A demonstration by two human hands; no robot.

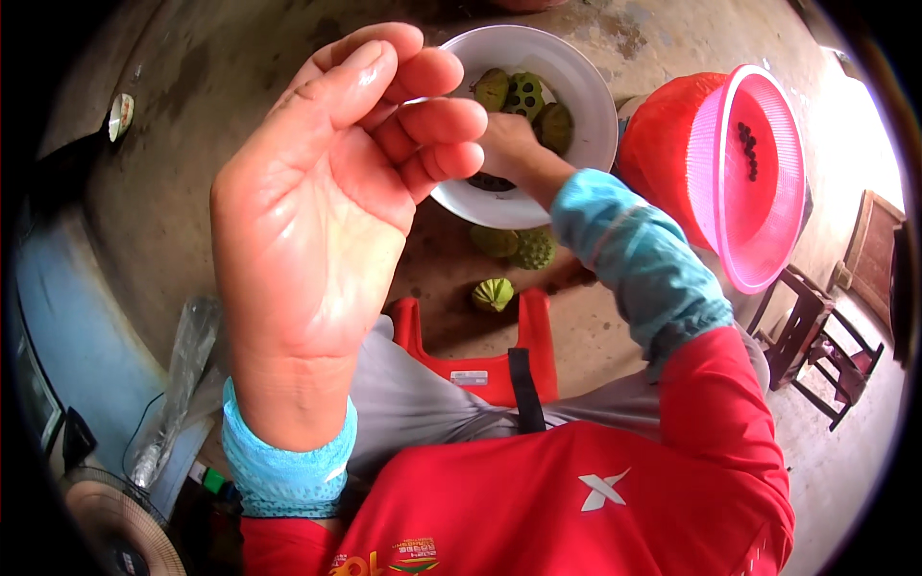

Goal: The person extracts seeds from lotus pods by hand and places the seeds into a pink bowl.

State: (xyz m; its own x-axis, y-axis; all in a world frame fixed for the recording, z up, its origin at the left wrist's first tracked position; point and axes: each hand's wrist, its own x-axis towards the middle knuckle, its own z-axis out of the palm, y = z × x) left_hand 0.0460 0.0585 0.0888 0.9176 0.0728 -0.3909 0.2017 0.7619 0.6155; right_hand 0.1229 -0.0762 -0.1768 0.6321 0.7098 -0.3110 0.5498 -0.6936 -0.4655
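Observation:
My left hand (312, 202) is raised close to the view, palm showing and fingers loosely curled. Nothing lies in its palm. Further off, my right hand (512, 146) reaches into a white basin (597, 106); its fingertips are hidden behind my left fingers, so its grip does not show. Several green lotus seed pods are in the basin, among them one (525, 94) with dark holes facing up and another (553, 128) beside my right hand. Below my right hand, a holed pod (492, 181) shows only in part.
More lotus pods (534, 248) lie on the floor before the basin, one (493, 295) nearer me. Right of it, a pink basket (759, 235) with several dark seeds (747, 151) leans by a red bag (663, 144). A wooden stool (812, 336) stands right, a fan (120, 528) lower left.

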